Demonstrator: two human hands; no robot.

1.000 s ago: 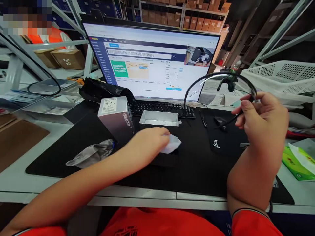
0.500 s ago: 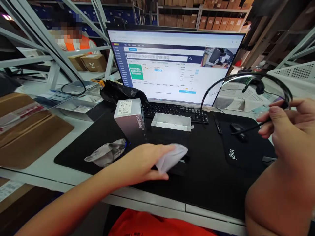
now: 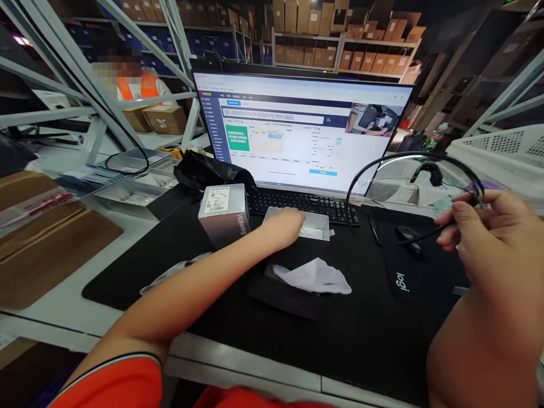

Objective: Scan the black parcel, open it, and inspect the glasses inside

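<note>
In the head view, my right hand (image 3: 480,232) is closed around the end of a thin, black, hoop-shaped headset (image 3: 395,160), holding it up over the mouse. My left hand (image 3: 287,226) reaches into a shallow open silver-white box (image 3: 318,221) in front of the keyboard. Its fingers are curled, and their tips are partly hidden, so what they grip cannot be made out. A crumpled white wrapper (image 3: 318,276) lies on a dark flat piece (image 3: 280,297) nearer to me. Left of the open box stands a tall silver carton (image 3: 225,218) with a white label.
Behind the keyboard (image 3: 306,204) stands a monitor (image 3: 293,153). A black bag (image 3: 208,173) and a grey pouch (image 3: 174,275) lie to the left, beyond which is a brown carton (image 3: 55,232). The mouse (image 3: 410,241) and a white basket (image 3: 488,170) are on the right. A person (image 3: 136,85) sits behind.
My left hand has let go of the white wrapper, which now lies on the mat, and has moved forward to the open box. My right hand still holds the headset, slightly lower.
</note>
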